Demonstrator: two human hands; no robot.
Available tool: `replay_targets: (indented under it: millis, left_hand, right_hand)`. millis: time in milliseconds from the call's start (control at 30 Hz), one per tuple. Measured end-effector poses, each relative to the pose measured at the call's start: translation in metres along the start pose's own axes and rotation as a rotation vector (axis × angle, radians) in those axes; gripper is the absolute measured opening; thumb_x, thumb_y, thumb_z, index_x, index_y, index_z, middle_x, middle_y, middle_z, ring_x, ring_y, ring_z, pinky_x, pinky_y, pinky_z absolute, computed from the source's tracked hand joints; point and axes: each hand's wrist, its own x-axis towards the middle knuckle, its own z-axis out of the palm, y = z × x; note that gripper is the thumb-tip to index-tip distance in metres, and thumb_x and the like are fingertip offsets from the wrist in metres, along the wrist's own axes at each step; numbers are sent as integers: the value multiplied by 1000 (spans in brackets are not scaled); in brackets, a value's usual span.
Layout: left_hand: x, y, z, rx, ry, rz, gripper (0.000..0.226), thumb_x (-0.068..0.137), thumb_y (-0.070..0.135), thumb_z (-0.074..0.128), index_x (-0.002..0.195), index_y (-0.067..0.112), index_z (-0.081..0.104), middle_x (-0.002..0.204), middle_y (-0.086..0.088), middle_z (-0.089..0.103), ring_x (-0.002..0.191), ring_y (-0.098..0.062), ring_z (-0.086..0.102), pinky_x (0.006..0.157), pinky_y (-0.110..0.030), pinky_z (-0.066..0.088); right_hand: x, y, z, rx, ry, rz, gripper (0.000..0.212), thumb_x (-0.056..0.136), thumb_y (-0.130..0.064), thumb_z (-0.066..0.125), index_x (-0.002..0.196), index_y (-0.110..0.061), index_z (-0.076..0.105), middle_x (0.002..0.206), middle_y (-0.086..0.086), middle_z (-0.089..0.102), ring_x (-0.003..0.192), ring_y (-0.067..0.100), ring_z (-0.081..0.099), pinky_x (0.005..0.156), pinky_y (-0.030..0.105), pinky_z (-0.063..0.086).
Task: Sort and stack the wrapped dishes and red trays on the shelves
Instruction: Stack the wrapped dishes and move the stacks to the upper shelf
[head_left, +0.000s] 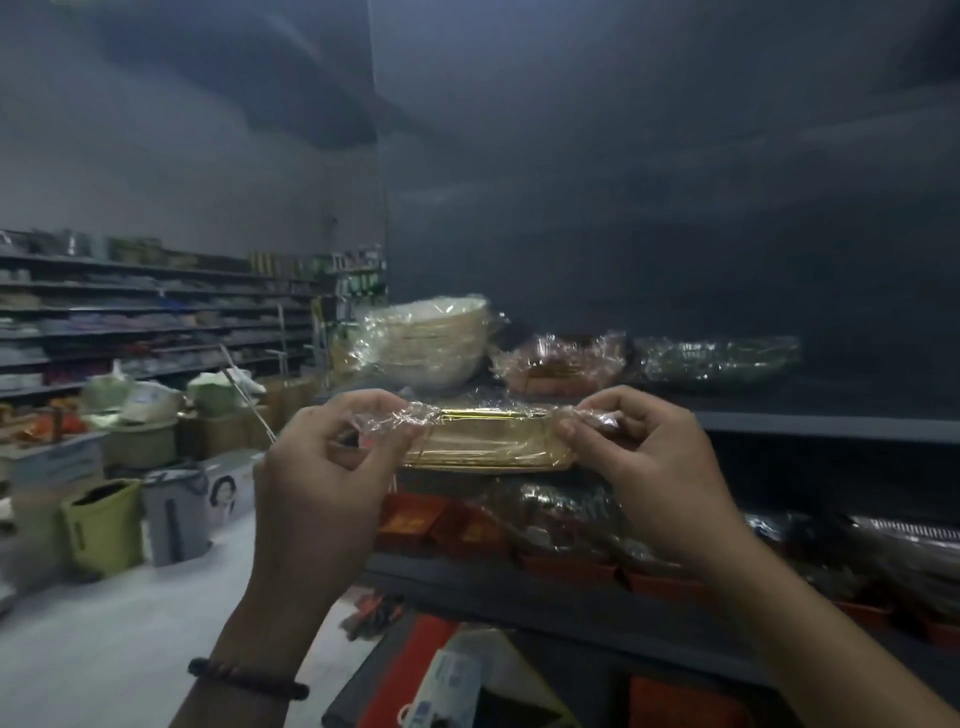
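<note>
A flat stack of gold-rimmed dishes (483, 441) wrapped in clear film is held level in front of the dark shelf unit. My left hand (332, 467) pinches the film at its left end, and my right hand (649, 462) pinches the film at its right end. On the upper shelf (831, 415) behind sit a wrapped stack of cream bowls (436, 343), a wrapped reddish pack (561, 364) and a wrapped dark pack (722, 358). The lower shelf holds red trays (441, 525) and more wrapped packs (571, 519).
An aisle floor (130, 623) opens to the left, with boxes, a green bag (104, 525) and a grey container (176, 514) standing on it. Long shelves of goods (156, 322) line the far left wall. Red items and a white bag (447, 680) lie below the shelf unit.
</note>
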Motion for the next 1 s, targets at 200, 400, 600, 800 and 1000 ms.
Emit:
replay_targets:
  millis: [200,400,600,800,1000]
  left_hand:
    - [48,32,-8,-35,21,1,34,69,65,77,95,43,79,85,17,80,70,-16,77,71,-49,65]
    - [104,18,31,-176,-69,-63,19,82,38,87,98,29,81,91,6,81,77,-20,79,76,-48,68]
    - [152,-37,106,-320,-125,-188,20,81,22,90,98,19,80,85,-5,82,73,-23,77,74,-46,68]
    - [177,-80,177,-391,-199,-261,14,86,15,86,90,26,78,90,-4,80,82,-20,78,68,-36,66]
    - [198,-139,227,-134,-270,-60,13,86,26,86,81,36,79,82,23,77,78,1,71,78,-29,56]
  right_hand:
    - [43,-42,-10,8,18,-104,18,86,-40,84,92,-25,77,83,3,80,79,26,79,76,49,65]
    - [93,-51,-28,-142,102,-143,17,90,-44,81,89,-27,76,77,-3,79,70,15,77,69,39,62]
    - [143,-17,-36,-335,152,-103,18,94,-46,75,89,-28,75,77,-7,79,64,12,74,63,30,58]
    - [190,46,-40,-365,196,-16,24,96,-46,73,90,-23,75,77,-3,77,63,12,67,60,29,48]
    - [217,106,-37,-500,202,33,16,96,-36,74,86,-23,75,77,-5,76,75,15,70,74,34,54]
